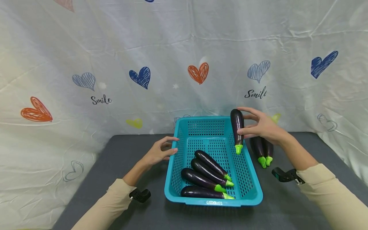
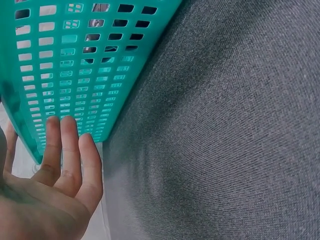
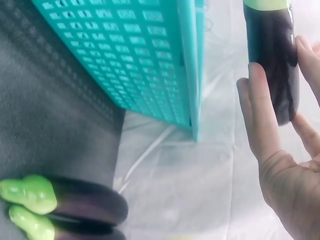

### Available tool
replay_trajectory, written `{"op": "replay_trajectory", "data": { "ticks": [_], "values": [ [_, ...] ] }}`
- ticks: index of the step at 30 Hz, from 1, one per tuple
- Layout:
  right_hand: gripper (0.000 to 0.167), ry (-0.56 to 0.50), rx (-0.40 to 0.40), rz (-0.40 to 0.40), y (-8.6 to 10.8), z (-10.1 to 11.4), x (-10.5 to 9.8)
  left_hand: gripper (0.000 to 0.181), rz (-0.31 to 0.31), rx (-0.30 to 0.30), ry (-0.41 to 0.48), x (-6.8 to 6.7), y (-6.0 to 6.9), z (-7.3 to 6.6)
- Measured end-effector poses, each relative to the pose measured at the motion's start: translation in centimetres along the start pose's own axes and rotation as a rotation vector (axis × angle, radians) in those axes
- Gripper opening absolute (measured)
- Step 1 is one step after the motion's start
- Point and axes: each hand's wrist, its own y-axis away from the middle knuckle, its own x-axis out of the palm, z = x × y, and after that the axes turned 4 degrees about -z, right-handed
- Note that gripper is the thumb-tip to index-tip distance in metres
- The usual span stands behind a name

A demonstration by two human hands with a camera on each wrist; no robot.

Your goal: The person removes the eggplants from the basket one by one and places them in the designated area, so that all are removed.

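Note:
My right hand (image 1: 263,127) grips a dark purple eggplant (image 1: 237,124) with a green stem end, holding it over the right rim of a teal plastic basket (image 1: 212,202). Its stem points down toward me in the head view. In the right wrist view the same eggplant (image 3: 272,60) sits between the thumb and fingers. My left hand (image 1: 159,150) is at the basket's left rim, thumb and fingertips at the edge. From the left wrist view, its fingers (image 2: 71,150) lie along the outside of the perforated wall. Several eggplants (image 1: 198,179) lie side by side inside the basket's near half.
Two more eggplants (image 1: 261,150) rest on the dark grey table (image 1: 138,191) right of the basket, partly beneath my right hand in the head view. A white curtain (image 1: 169,41) printed with hearts hangs behind the table's far edge.

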Motion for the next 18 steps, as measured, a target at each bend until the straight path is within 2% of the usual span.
{"op": "replay_trajectory", "data": {
  "ticks": [5, 18],
  "values": [
    [0.084, 0.040, -0.011, -0.027, 0.8, 0.0, -1.2, 0.047, -0.003, 0.002, -0.005, -0.1, -0.1, 0.1],
    [0.084, 0.130, 0.029, -0.141, 3.6, -0.8, -4.3, 0.046, -0.020, -0.007, -0.014, 0.1, 0.1, 0.1]
  ]
}}
